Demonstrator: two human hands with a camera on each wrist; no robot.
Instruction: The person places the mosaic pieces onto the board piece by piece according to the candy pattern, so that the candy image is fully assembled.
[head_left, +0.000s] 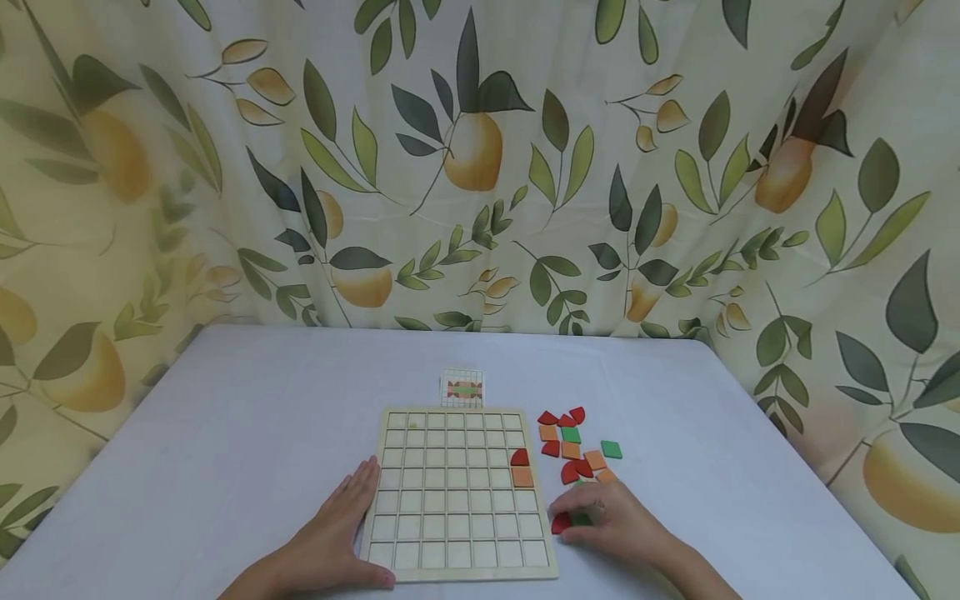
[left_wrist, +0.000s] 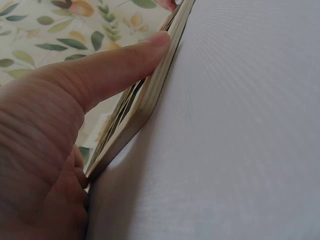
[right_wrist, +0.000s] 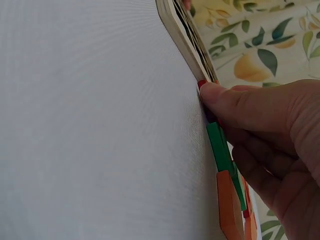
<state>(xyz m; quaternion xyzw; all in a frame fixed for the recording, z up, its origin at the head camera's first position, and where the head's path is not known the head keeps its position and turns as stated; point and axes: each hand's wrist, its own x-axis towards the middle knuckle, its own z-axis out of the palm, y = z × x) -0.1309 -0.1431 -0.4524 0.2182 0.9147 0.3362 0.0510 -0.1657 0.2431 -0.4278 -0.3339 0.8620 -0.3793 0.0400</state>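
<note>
A pale wooden grid board (head_left: 457, 504) lies flat on the table, a red quarter-round piece (head_left: 520, 457) and an orange square (head_left: 522, 477) in its right-hand column. My left hand (head_left: 330, 529) rests along the board's left side with straight fingers; its thumb (left_wrist: 135, 57) lies over the near edge. Just off the board's right edge, my right hand (head_left: 611, 521) pinches a red quarter-round tile (head_left: 561, 524) between thumb and fingers. Beside that tile lies a green square (head_left: 581, 518), partly under the hand. The right wrist view shows the red tile (right_wrist: 201, 83) at the thumb tip.
Loose red, orange and green tiles (head_left: 571, 450) are scattered right of the board, several near my right hand. A small pattern card (head_left: 462, 388) lies behind the board's far edge. A patterned curtain (head_left: 480, 208) hangs behind the white-covered table (head_left: 285, 400).
</note>
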